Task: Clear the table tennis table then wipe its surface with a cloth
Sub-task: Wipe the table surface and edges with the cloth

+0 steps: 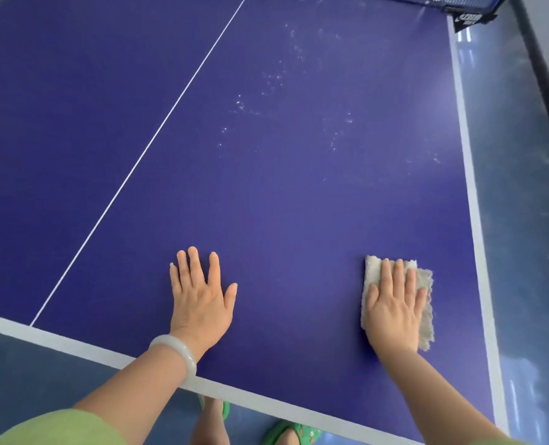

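Cloth (373, 268), pressed but not gripped by the flat right hand (393, 313), left hand (201, 300) flat and empty on the counter (299, 203), could bunch and miss the specks (241, 104) ahead.

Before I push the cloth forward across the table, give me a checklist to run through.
1. Cloth lies flat on the table: ok.
2. Right hand presses flat on the cloth: ok.
3. Left hand rests flat on the table, apart from the cloth: ok.
4. White specks ahead are wiped away: not ok.
5. Cloth is damp enough: cannot tell.
6. Cloth sits inside the table's right edge: ok.
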Demonstrator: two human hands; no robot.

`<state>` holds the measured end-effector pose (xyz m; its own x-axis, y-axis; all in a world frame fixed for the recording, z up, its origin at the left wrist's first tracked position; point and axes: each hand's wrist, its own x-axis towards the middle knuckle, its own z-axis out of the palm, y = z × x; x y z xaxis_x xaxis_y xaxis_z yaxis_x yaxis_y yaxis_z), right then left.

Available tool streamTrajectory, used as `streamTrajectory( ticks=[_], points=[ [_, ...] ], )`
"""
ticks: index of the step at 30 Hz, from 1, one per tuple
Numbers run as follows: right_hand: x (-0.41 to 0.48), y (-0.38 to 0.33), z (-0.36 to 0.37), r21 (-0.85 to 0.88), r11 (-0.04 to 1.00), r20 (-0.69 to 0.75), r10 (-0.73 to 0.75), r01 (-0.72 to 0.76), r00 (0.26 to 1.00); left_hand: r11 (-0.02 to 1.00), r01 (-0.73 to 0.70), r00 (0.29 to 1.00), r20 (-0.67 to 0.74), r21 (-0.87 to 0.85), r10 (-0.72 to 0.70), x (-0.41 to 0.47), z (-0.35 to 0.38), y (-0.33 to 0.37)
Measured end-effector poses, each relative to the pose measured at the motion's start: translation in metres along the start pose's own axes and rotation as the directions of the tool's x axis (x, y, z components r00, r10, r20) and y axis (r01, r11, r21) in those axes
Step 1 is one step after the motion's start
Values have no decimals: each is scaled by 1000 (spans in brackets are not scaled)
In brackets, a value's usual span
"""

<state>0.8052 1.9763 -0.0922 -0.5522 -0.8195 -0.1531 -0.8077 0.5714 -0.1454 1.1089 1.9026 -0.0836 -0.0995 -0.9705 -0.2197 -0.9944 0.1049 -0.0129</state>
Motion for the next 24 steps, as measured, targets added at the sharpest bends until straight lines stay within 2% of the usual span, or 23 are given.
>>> streamTrajectory(
  ticks=[2,4,6,7,9,11,15,18,20,22,23,24],
  points=[
    [-19,-8,3,-9,999,4,-52,52,999,1000,-2,1000,0,-21,2,7,-8,12],
    [-46,-16,5,-38,978,10,-204,204,979,994,-104,992,-78,-41,100,11,-14,35],
    [-69,-11,4,-43,925,28,-376,377,926,976,-209,972,-123,-67,200,12,-16,71],
    [-76,-1,5,-47,895,38,-442,444,896,972,-218,972,-107,-93,208,12,-15,91],
    [-82,30,5,-58,845,52,-529,531,847,980,-145,989,-61,-139,137,11,-11,127],
    [-83,64,2,-60,834,75,-543,548,836,988,-53,998,-48,-147,46,8,-6,148],
    [-57,110,-10,-29,866,107,-494,499,863,996,-18,993,-119,-85,8,4,4,154],
    [7,128,-24,-65,886,82,-453,459,888,998,-3,995,-103,-67,-4,5,4,157],
    [52,133,-33,-48,965,58,-254,257,966,998,3,995,-98,-62,-9,5,4,158],
    [73,120,-35,-9,1000,22,24,-24,999,998,12,995,-102,-61,-18,5,4,158],
    [73,106,-33,-2,995,-6,95,-95,995,998,16,994,-107,-66,-23,4,4,158],
    [65,90,-27,-20,996,-34,84,-85,996,997,18,993,-112,-73,-26,5,4,159]
  ],
)
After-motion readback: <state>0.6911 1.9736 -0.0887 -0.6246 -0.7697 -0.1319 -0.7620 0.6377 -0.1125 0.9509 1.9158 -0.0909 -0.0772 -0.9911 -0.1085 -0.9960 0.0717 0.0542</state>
